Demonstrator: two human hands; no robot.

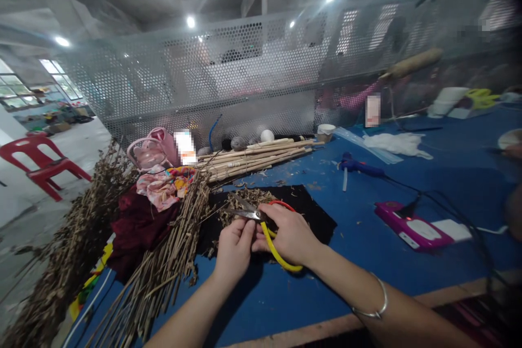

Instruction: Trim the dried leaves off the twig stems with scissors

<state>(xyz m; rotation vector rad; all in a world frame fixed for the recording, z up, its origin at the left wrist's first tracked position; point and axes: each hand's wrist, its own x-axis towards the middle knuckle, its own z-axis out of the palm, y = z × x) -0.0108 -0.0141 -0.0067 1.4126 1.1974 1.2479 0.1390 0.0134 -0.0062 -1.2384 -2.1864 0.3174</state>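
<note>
My right hand (290, 236) is closed around a pair of scissors (269, 234) with one red and one yellow handle loop. The metal blades point left, over a black cloth (314, 217) strewn with dry cuttings (248, 198). My left hand (234, 247) is closed in a pinch right at the blades, holding something too small to make out. A silver bangle (373, 304) circles my right wrist. Both hands hover over the blue table (367, 250) near its front edge.
Bundles of dry twigs (163, 261) lie at the left, with a dark red cloth (136, 228) and a pink bag (153, 147). Pale sticks (256, 155) lie behind. A blue glue gun (361, 166), a magenta device (408, 228) with cables, and a red chair (41, 163) are also present.
</note>
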